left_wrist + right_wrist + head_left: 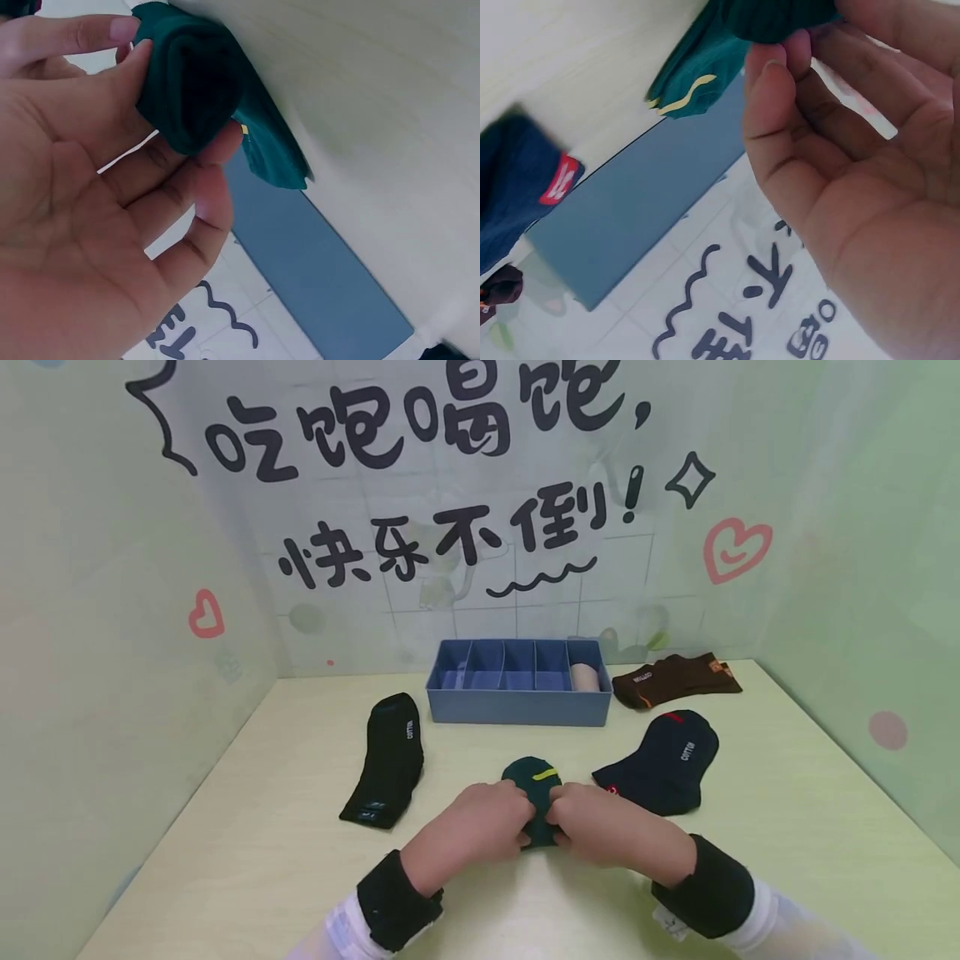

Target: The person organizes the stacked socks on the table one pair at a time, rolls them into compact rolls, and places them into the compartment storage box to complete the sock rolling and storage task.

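A dark green sock (534,783) with a yellow stripe lies at the middle front of the table. Its near end is rolled up, and in the left wrist view the rolled sock (187,79) shows its coiled layers, with a flat part stretching beyond on the table. My left hand (491,818) pinches the roll from the left between thumb and fingers. From the other side my right hand (603,822) holds the same roll, its fingertips under it in the right wrist view. The yellow-striped end (694,86) of the sock lies flat, away from both hands.
Behind stands a blue divided box (517,708), a pale pink roll (585,677) in its rightmost compartment. A black sock (390,760) lies at left. On the right are a navy sock (667,768) and, farther back, brown socks (675,680). A printed wall covering closes the back.
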`<state>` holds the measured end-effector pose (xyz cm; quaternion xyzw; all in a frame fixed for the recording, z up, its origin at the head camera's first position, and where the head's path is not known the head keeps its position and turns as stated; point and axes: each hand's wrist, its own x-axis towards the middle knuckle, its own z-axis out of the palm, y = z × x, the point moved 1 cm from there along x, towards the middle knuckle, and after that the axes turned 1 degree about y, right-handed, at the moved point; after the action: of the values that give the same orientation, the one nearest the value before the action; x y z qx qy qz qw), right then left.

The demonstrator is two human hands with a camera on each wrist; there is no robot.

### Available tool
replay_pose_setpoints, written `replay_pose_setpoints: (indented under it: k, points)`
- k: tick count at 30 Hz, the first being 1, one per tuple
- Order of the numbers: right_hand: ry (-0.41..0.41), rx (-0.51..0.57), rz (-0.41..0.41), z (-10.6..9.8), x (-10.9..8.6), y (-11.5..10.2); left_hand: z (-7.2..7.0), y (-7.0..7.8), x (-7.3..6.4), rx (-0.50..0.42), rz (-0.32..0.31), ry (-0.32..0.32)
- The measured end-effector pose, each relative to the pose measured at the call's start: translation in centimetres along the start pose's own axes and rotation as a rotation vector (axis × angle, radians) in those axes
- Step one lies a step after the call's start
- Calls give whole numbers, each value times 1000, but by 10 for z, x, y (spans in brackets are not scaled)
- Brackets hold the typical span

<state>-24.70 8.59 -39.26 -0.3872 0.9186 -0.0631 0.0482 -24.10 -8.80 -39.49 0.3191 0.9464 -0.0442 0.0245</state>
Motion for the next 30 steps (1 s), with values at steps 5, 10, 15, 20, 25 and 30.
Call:
replay_pose_setpoints:
  k: [5, 10, 15, 20, 25, 30]
  points:
    - [-7, -94, 65, 1, 0, -15, 3, -9, 3, -235, -52, -38]
    - [62, -366, -62, 6, -6, -24, 5, -16, 6, -354, -84, -68]
    - [132, -506, -181, 10, -8, -24, 1, -18, 5, -432, -97, -74]
    - [139, -512, -203, 10, -5, -21, 0, -23, 5, -498, -132, -90]
    - [124, -397, -150, 12, 2, -13, 2, -25, 6, -520, -178, -63]
    - [104, -206, -65, 13, 7, -3, 3, -16, 5, -283, -151, 20]
